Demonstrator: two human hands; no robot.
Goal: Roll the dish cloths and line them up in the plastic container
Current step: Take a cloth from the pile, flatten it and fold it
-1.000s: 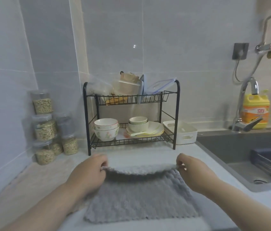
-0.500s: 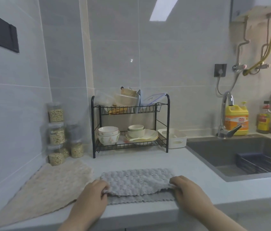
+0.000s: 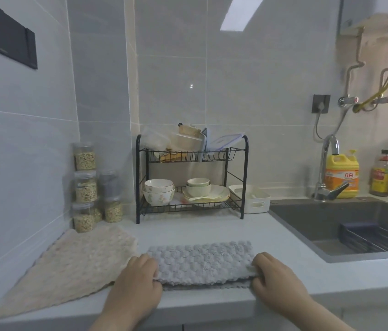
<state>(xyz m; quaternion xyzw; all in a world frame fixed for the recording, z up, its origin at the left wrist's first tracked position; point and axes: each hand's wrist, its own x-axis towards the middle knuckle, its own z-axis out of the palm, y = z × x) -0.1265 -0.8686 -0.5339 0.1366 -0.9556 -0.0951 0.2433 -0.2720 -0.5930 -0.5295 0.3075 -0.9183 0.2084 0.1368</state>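
Observation:
A grey dish cloth (image 3: 201,261) lies folded in half on the counter near its front edge. My left hand (image 3: 138,280) pinches its near left corner and my right hand (image 3: 275,275) pinches its near right corner. A beige dish cloth (image 3: 76,266) is spread flat to the left, touching nothing I hold. The white plastic container (image 3: 252,199) stands at the back, just right of the dish rack, beside the sink.
A black two-tier dish rack (image 3: 190,180) with bowls and plates stands at the back. Several grain jars (image 3: 85,185) are stacked in the left corner. The sink (image 3: 345,223) with a tap and a yellow detergent bottle (image 3: 342,173) is on the right.
Both hands brought the far edge of the grey cloth toward me, folding it in half. The view has also tilted up and back.

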